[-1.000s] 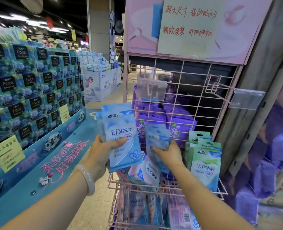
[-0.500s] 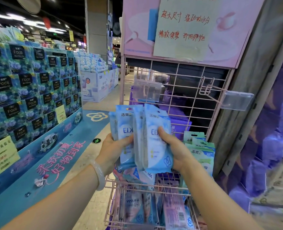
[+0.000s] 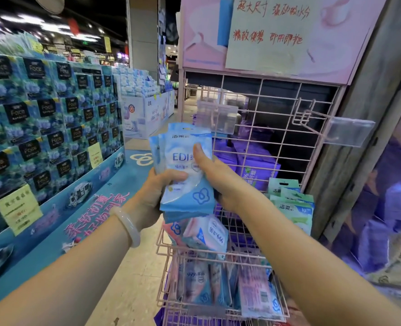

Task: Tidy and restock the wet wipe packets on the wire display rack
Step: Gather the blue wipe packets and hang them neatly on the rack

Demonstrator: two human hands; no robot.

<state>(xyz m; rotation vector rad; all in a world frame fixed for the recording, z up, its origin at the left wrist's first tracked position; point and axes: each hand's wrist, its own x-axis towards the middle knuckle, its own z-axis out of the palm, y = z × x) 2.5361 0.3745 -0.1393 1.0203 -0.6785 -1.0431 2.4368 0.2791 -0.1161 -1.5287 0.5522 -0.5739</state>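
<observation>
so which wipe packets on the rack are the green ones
The green packets standing at the right end of the wire rack. The packets held in both hands are blue, and those in the lower basket are blue or pink.

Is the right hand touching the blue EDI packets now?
Touching. In the head view the right hand lies on the front of the blue EDI packets, its thumb pressed over the printed label, while the left hand grips the stack from the other side.

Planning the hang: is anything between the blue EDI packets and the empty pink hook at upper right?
Nothing visible. The blue EDI wet wipe packets sit left of the pink wire hook; open air between.
</observation>
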